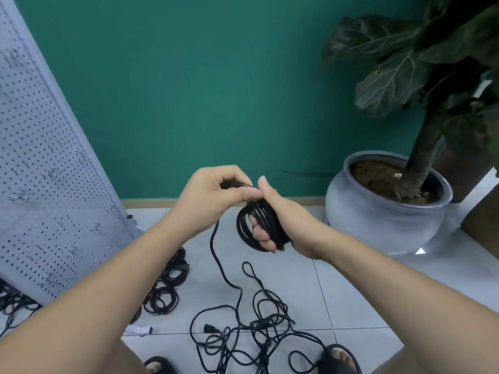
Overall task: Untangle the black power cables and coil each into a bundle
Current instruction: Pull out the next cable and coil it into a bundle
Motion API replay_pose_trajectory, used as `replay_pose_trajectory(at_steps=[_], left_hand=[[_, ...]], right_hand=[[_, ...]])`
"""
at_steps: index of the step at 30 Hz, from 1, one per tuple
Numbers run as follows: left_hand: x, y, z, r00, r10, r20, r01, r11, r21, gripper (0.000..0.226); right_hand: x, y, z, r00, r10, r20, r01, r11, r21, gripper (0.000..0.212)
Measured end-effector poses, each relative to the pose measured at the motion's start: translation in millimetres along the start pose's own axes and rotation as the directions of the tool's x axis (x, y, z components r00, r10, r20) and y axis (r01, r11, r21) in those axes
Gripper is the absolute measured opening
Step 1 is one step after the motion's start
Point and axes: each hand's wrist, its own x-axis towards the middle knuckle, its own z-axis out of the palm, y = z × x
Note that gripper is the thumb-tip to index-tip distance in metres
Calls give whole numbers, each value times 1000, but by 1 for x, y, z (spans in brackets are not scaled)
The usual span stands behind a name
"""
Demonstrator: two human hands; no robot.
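Right hand (282,225) is held above the floor (351,292), fingers curled through a black cable coil (270,214), thumb up. Left hand (213,195) pinches the coil's loose strand (216,255) at the top, touching the right thumb. The strand drops to the tangle (259,327) at the floor's near edge. Coiled bundles (172,273) lie at the left, by the pegboard (40,157).

Cable tangle (260,324) cut off at bottom edge; floor bundles (172,276) partly behind left forearm (94,295).
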Motion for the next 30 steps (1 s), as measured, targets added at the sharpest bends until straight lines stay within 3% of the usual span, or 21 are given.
replay_pose_trajectory(at_steps=[5, 10, 11, 15, 18, 20, 23, 26, 30], left_hand=[[8, -13, -11, 999, -53, -13, 52, 998, -45, 29], [9, -29, 1, 991, -130, 38, 134, 981, -137, 64], [7, -31, 6, 988, -145, 50, 150, 980, -130, 64], [9, -36, 27, 965, -253, 71, 262, 947, -186, 29], [3, -31, 47, 951, -304, 56, 309, 919, -246, 26], [-8, -33, 61, 960, -263, 95, 276, 946, -170, 33], [-21, -34, 78, 919, -325, 223, 350, 933, -81, 52], [-29, -33, 91, 883, -370, 289, 407, 910, -78, 42], [-40, -38, 94, 853, -376, 363, 354, 927, 127, 32]], right_hand=[[-14, -9, -2, 988, -26, 154, 10, 995, 100, 63], [-16, -23, -4, 986, -130, 103, 110, 978, 179, 46], [-16, -25, -5, 985, -145, 89, 126, 973, 194, 44], [-15, -31, -1, 982, -181, 48, 157, 934, 320, 38], [-10, -35, 4, 963, -266, -44, 265, 900, 348, 38], [-7, -39, 5, 943, -301, -138, 329, 904, 272, 41], [-4, -44, 0, 880, -355, -317, 408, 905, 118, 43], [5, -45, -11, 816, -390, -427, 428, 904, -6, 44], [21, -30, -28, 769, -397, -501, 338, 918, -209, 52]])
